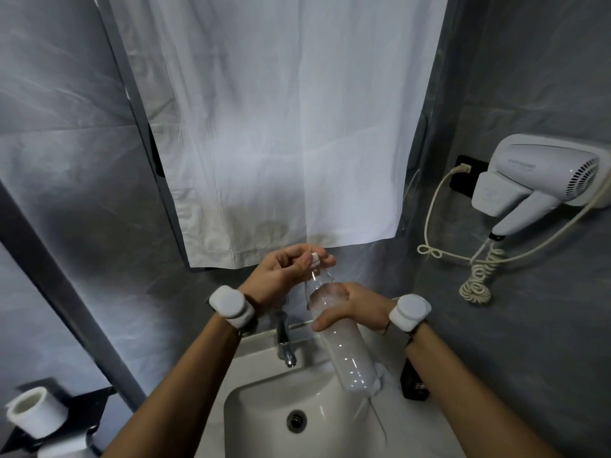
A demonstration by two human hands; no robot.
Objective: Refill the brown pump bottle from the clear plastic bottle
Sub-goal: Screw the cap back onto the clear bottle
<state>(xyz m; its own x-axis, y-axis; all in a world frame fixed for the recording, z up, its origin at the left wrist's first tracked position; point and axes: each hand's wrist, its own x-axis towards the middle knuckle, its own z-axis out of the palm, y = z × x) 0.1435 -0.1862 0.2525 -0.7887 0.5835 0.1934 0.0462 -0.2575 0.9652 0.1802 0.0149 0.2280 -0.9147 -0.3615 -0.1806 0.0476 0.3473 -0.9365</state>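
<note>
A clear plastic bottle (350, 355) with whitish liquid stands tilted on the sink's right rim. My right hand (350, 307) is wrapped around its upper body. My left hand (287, 269) has its fingertips closed on the small white cap (314, 259) at the bottle's neck. A dark object (412, 381), possibly the brown pump bottle, stands on the right of the sink, mostly hidden behind my right forearm.
A white sink (251, 424) with a chrome faucet (284, 338) lies below my hands. A white cloth (274, 127) covers the mirror. A wall-mounted hair dryer (542, 180) with a coiled cord hangs at right. Toilet paper (33, 411) sits at lower left.
</note>
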